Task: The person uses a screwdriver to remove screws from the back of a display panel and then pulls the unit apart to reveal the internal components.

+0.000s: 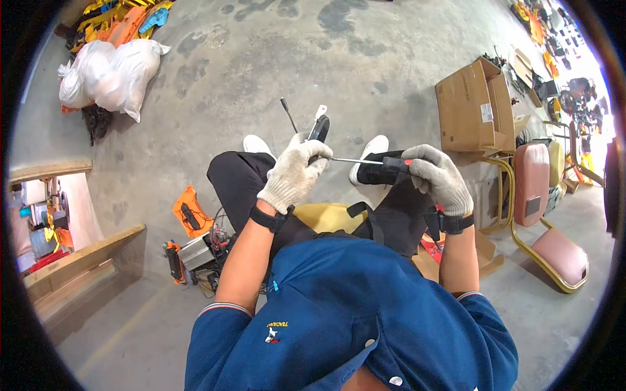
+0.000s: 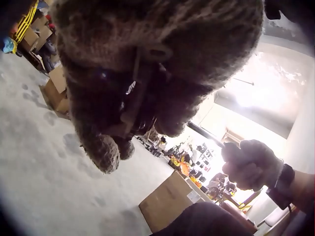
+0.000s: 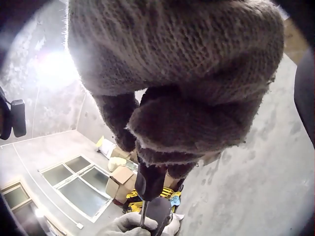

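In the head view my gloved right hand [image 1: 440, 179] grips a screwdriver by its black and red handle [image 1: 393, 166]. The thin metal shaft [image 1: 355, 160] points left, its end at the fingers of my gloved left hand [image 1: 291, 173]. That left hand holds a black elongated part [image 1: 319, 129] with a pale, holed tab [image 1: 321, 111] at its far end. A short black cable with a plug [image 1: 288, 112] sticks out beside it. The right wrist view shows the handle [image 3: 149, 181] below the right fingers, with the black part [image 3: 158, 212] near the shaft. The screwdriver's tip is hidden.
A cardboard box [image 1: 466, 111] and pink padded chairs [image 1: 531, 176] stand at the right. White bags [image 1: 114, 78] lie at the upper left. Orange and metal parts [image 1: 195, 241] with wires sit by the person's left leg. Something yellow [image 1: 329, 217] is between the legs.
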A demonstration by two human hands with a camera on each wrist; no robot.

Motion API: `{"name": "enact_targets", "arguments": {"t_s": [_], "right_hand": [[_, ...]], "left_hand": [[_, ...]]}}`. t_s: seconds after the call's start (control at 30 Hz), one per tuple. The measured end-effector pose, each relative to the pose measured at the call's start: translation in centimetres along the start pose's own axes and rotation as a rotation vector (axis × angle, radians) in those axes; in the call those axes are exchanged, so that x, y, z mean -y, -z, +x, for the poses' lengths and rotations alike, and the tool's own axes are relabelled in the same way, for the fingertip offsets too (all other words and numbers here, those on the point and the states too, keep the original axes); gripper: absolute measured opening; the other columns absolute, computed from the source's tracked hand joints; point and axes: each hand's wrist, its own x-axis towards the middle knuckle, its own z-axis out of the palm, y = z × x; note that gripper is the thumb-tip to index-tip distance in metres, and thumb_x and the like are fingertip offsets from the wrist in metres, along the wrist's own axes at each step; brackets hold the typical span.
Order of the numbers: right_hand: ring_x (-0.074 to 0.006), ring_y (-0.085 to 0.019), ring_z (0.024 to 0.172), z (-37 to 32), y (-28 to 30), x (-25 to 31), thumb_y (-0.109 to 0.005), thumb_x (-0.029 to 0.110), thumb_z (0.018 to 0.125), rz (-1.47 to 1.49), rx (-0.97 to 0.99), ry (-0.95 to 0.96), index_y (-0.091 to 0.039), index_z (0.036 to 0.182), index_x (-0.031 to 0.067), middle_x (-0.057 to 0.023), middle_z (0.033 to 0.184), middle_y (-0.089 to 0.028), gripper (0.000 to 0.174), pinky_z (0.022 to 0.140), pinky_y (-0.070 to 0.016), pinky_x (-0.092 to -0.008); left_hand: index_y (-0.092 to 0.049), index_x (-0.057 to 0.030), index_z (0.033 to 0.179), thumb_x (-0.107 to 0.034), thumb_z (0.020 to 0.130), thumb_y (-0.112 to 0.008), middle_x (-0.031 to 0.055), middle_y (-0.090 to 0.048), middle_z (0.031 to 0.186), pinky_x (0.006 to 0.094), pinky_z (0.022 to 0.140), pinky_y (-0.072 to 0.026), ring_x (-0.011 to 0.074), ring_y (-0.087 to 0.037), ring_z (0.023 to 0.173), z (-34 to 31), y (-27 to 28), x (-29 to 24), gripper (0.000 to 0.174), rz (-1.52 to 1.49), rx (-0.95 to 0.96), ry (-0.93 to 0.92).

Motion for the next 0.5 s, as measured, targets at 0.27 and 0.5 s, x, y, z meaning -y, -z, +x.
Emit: {"name": "enact_targets", "arguments": {"t_s": [0.27,0.5], "right_hand": [[-0.0070,-0.056,0.064,-0.40,-0.20,0.36,-0.070,0.020,0.097,0.006,-0.004,0.013,-0.073,0.118,0.0015,-0.0009,0.078,-0.064,0.029,0.058,-0.0436,-0.0236],[-0.0084,-0.060,0.070,-0.83,-0.16,0.68,-0.073,0.021,0.094,0.008,-0.006,0.029,-0.073,0.119,-0.0010,-0.0028,0.085,-0.068,0.033,0.064,-0.0476,-0.0247]], "left_hand": [[-0.077,-0.0081,0.113,-0.008,0.094,-0.073,0.0156,-0.064,0.110,0.0396,0.091,-0.0536,0.0287,-0.067,0.100,0.07,-0.27,0.07,0.019,-0.018,-0.013,0.014],[-0.077,-0.0083,0.114,-0.009,0.097,-0.072,0.0135,-0.064,0.111,0.0377,0.091,-0.0538,0.0257,-0.068,0.099,0.02,-0.23,-0.19,0.018,-0.136,0.008,0.084]]}}
